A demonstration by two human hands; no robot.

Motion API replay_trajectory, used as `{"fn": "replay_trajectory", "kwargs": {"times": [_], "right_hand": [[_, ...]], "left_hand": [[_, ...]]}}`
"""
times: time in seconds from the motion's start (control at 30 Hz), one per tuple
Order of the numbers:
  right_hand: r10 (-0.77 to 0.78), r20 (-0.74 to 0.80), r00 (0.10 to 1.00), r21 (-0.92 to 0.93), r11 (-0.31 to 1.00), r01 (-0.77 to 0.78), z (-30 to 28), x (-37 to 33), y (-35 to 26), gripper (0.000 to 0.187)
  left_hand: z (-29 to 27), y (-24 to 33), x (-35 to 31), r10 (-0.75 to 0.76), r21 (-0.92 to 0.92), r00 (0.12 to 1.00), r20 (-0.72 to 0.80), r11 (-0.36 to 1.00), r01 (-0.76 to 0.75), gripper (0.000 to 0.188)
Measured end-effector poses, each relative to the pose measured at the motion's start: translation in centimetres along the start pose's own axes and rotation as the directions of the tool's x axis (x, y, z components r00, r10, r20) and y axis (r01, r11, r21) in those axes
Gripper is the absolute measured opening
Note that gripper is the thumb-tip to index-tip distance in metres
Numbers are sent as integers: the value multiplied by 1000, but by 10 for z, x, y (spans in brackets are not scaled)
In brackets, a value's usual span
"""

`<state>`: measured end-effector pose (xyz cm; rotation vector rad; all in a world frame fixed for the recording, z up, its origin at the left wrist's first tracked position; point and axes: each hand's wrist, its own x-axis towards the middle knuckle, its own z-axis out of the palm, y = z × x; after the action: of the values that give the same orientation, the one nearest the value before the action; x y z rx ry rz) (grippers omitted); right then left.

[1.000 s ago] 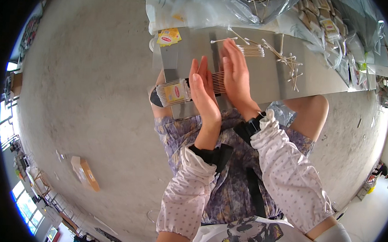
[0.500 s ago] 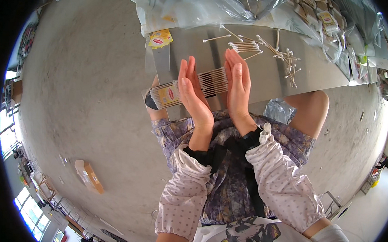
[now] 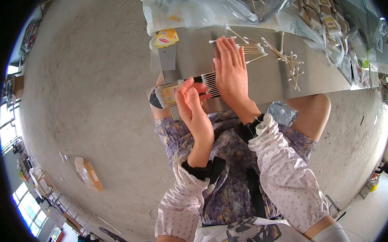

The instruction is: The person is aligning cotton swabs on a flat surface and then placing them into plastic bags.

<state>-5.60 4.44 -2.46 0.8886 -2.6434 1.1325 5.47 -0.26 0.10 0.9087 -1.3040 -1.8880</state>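
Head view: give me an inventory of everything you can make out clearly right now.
Swab row: several, white-tipped, between the hands
Swab pack: one, white with yellow card, left of the row
Small swab stack: one, white-tipped, by the right fingertips
Loose swabs: many, white-tipped, table's right half
Yellow cards: at least two, table's upper left
Table: one, grey, under the hands
Clear bags: several, colourless, table's far side
Filled packs: many, tan, upper right
Box: one, brown, left floor
Sleeves: two, white dotted, forearms
Left hand: one, bare, over the pack's right end
Right hand: one, bare, at the row's right end
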Motion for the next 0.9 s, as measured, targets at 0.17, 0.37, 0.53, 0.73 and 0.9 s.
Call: {"fn": "replay_trajectory", "kwargs": {"times": [0.17,0.37,0.53,0.73,0.9], "right_hand": [[-92,134,987,-248,961,124,15,1,9,48],[-81,168,982,-253,960,123,14,-2,8,51],[-93,168,981,-229,965,130,15,-6,5,52],[-102,200,974,-258,954,153,10,-5,3,52],[-105,205,973,-245,957,155,7,-5,6,55]], "left_hand": [[-8,-4,-15,-257,-155,965,49,953,262,24],[-9,-7,-5,-318,-251,946,60,913,323,24],[-10,-2,-3,-330,-218,943,46,918,332,24],[-15,0,0,-56,-51,997,57,997,59,25],[-16,9,14,150,606,825,544,611,-510,47]]}}
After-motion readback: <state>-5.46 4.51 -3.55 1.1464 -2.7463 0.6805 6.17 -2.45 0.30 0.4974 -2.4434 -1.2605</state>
